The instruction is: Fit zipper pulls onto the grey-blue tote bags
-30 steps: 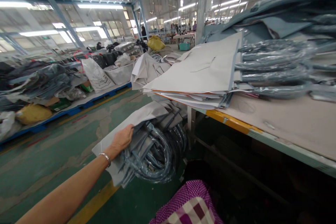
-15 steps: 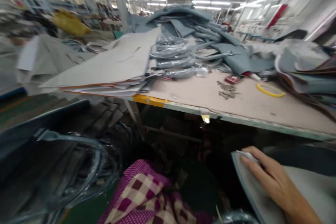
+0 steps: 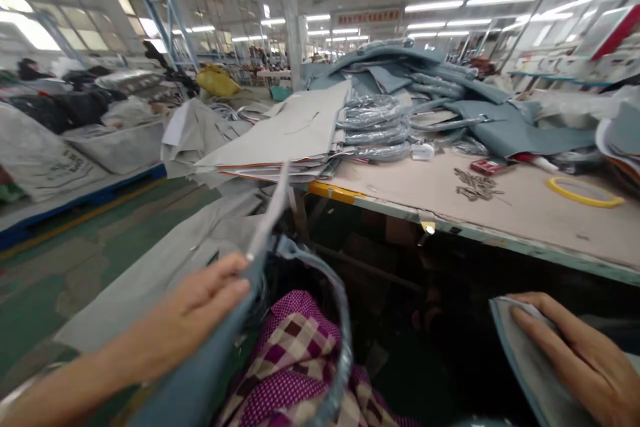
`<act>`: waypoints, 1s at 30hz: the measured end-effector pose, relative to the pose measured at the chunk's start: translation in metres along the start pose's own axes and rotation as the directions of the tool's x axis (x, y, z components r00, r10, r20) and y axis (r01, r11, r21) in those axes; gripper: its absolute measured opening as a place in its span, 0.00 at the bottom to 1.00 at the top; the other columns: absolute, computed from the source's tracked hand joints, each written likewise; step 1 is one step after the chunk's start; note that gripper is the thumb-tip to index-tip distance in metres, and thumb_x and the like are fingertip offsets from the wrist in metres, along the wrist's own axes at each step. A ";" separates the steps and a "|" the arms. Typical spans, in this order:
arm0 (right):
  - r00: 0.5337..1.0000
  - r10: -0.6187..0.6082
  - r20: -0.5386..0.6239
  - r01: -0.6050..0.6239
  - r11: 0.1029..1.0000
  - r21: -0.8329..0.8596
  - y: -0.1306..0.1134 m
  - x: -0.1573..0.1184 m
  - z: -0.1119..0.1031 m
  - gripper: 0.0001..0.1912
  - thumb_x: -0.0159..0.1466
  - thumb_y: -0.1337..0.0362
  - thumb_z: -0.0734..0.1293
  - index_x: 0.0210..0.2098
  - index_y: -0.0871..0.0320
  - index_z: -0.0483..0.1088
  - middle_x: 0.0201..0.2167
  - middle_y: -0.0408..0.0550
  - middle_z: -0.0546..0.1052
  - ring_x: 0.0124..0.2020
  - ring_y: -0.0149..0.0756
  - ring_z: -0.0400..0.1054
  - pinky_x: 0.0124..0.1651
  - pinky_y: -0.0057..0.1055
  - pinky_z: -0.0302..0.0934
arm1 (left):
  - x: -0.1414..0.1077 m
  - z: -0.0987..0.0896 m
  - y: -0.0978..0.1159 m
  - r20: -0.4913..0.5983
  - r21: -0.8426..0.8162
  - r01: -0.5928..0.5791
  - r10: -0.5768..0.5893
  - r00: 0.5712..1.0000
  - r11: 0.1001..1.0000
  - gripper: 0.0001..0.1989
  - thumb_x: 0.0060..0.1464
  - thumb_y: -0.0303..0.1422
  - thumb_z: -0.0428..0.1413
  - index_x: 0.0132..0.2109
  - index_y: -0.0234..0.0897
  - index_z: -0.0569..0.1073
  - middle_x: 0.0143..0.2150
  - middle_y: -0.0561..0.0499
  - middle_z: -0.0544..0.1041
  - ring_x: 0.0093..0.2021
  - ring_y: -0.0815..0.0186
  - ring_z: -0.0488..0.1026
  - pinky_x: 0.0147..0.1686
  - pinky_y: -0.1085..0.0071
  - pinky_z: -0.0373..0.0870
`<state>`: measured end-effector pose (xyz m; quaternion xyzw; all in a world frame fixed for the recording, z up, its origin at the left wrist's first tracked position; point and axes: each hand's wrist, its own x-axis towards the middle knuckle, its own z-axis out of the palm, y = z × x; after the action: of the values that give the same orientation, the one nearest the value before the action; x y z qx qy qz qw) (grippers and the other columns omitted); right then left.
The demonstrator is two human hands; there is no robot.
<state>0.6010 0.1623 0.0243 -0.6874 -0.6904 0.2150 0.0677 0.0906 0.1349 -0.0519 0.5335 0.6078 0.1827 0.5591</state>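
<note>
Purple, pale-dotted clothing (image 3: 295, 353) is worn (with cream-and-plum checks across the front).

At eight o'clock our bare, slightly blurred left hand (image 3: 213, 300) pinches tight, its bare forearm (image 3: 107, 367) slanting in from the same direction; at four, our bare right hand (image 3: 575, 350) grips, thumb (image 3: 536, 333) below fingers (image 3: 547, 305).

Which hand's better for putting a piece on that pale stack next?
Left, probably. The left hand holds a blue-grey panel whose tip overlaps the stack of pale panels in view. The right hand holds a grey panel too, but farther right, below the table edge.
</note>
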 end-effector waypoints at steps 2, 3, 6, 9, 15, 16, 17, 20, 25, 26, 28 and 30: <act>1.000 -0.008 -0.022 0.009 1.000 0.009 -0.006 -0.002 -0.001 0.17 0.66 0.46 0.61 0.40 0.51 0.71 0.37 0.52 0.76 0.37 0.47 0.73 0.36 0.38 0.67 | 0.002 0.056 0.011 0.248 0.004 -0.089 0.085 0.965 0.996 0.14 0.60 0.45 0.44 0.35 0.41 0.65 0.32 0.55 0.70 0.35 0.64 0.67 0.39 0.70 0.66; 0.999 -0.018 -0.034 0.018 1.000 0.013 -0.010 -0.004 -0.001 0.17 0.66 0.46 0.61 0.39 0.51 0.71 0.37 0.52 0.76 0.37 0.46 0.72 0.37 0.38 0.66 | 0.003 0.084 0.011 0.327 -0.014 -0.083 0.083 0.941 0.996 0.14 0.60 0.44 0.43 0.35 0.40 0.64 0.33 0.53 0.69 0.35 0.63 0.66 0.39 0.69 0.65; 0.996 -0.038 -0.078 0.040 0.999 0.024 -0.022 -0.010 -0.001 0.18 0.65 0.46 0.61 0.38 0.53 0.71 0.34 0.48 0.75 0.36 0.43 0.69 0.37 0.34 0.64 | -0.001 0.151 -0.001 0.405 -0.048 -0.035 0.052 0.913 0.998 0.13 0.58 0.44 0.42 0.37 0.39 0.62 0.38 0.48 0.71 0.42 0.60 0.69 0.46 0.65 0.67; 0.993 -0.059 -0.103 0.064 0.997 0.053 -0.029 -0.016 0.002 0.18 0.66 0.48 0.61 0.37 0.56 0.71 0.33 0.46 0.73 0.35 0.39 0.67 0.38 0.32 0.62 | -0.005 0.171 -0.010 0.532 -0.041 0.018 0.007 0.846 0.999 0.17 0.59 0.47 0.39 0.41 0.39 0.60 0.32 0.49 0.71 0.32 0.62 0.72 0.34 0.66 0.71; 0.993 -0.097 -0.064 0.103 0.990 0.093 -0.033 -0.016 0.006 0.16 0.68 0.51 0.60 0.38 0.57 0.70 0.34 0.46 0.72 0.37 0.37 0.65 0.42 0.32 0.59 | 0.055 0.120 0.034 0.536 0.043 -0.170 0.121 0.835 0.984 0.20 0.61 0.49 0.42 0.38 0.37 0.66 0.36 0.47 0.76 0.34 0.62 0.76 0.35 0.68 0.73; 0.994 -0.096 -0.051 0.101 0.990 0.099 -0.033 -0.014 0.006 0.16 0.69 0.51 0.60 0.39 0.57 0.69 0.35 0.46 0.72 0.37 0.37 0.65 0.42 0.32 0.59 | 0.073 0.114 0.044 0.431 0.082 -0.240 0.183 0.884 0.967 0.19 0.62 0.47 0.42 0.42 0.36 0.67 0.41 0.46 0.76 0.40 0.61 0.75 0.42 0.66 0.73; 0.995 -0.091 -0.032 0.094 0.990 0.107 -0.034 -0.013 0.006 0.16 0.69 0.51 0.59 0.38 0.58 0.69 0.34 0.46 0.71 0.36 0.37 0.65 0.41 0.32 0.59 | 0.091 0.112 0.052 0.329 0.133 -0.301 0.244 0.912 0.944 0.19 0.63 0.46 0.42 0.47 0.36 0.67 0.47 0.44 0.75 0.47 0.59 0.73 0.50 0.63 0.70; 0.996 -0.062 0.067 0.052 0.989 0.141 -0.035 -0.007 0.009 0.18 0.70 0.51 0.58 0.36 0.58 0.68 0.31 0.45 0.70 0.34 0.36 0.64 0.38 0.31 0.58 | 0.142 0.124 0.070 0.212 0.309 -0.408 0.356 0.910 0.859 0.23 0.63 0.43 0.47 0.56 0.31 0.65 0.58 0.37 0.70 0.59 0.52 0.66 0.61 0.56 0.60; 0.974 -0.028 0.225 -0.007 0.988 0.154 -0.033 0.002 0.021 0.20 0.72 0.50 0.56 0.34 0.59 0.67 0.30 0.44 0.71 0.33 0.34 0.64 0.37 0.30 0.58 | 0.201 0.167 0.088 0.359 0.506 -0.483 0.335 0.871 0.714 0.29 0.60 0.48 0.55 0.59 0.28 0.69 0.63 0.31 0.66 0.67 0.43 0.58 0.65 0.51 0.54; 0.970 -0.021 0.241 -0.014 0.990 0.142 -0.032 0.003 0.023 0.20 0.72 0.51 0.55 0.34 0.59 0.67 0.30 0.44 0.71 0.33 0.35 0.64 0.37 0.30 0.58 | 0.211 0.173 0.091 0.383 0.534 -0.480 0.307 0.871 0.696 0.31 0.58 0.49 0.57 0.60 0.29 0.68 0.65 0.32 0.63 0.69 0.44 0.54 0.66 0.50 0.51; 0.963 -0.010 0.270 -0.019 0.994 0.104 -0.031 0.005 0.027 0.19 0.73 0.52 0.55 0.34 0.58 0.66 0.30 0.44 0.70 0.33 0.35 0.64 0.37 0.30 0.57 | 0.230 0.180 0.092 0.420 0.589 -0.442 0.211 0.883 0.676 0.33 0.57 0.51 0.58 0.60 0.31 0.68 0.65 0.34 0.63 0.69 0.46 0.54 0.66 0.48 0.50; 0.955 -0.005 0.295 -0.011 0.999 0.052 -0.030 0.006 0.030 0.18 0.73 0.53 0.54 0.35 0.58 0.65 0.31 0.44 0.70 0.34 0.35 0.64 0.39 0.31 0.56 | 0.248 0.183 0.086 0.449 0.634 -0.386 0.086 0.889 0.670 0.31 0.57 0.52 0.58 0.57 0.32 0.70 0.61 0.37 0.69 0.64 0.48 0.62 0.63 0.45 0.56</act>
<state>0.5610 0.1628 0.0080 -0.6467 -0.6856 0.3338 -0.0182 0.3377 0.3093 -0.1579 0.8069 0.4334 -0.1003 0.3886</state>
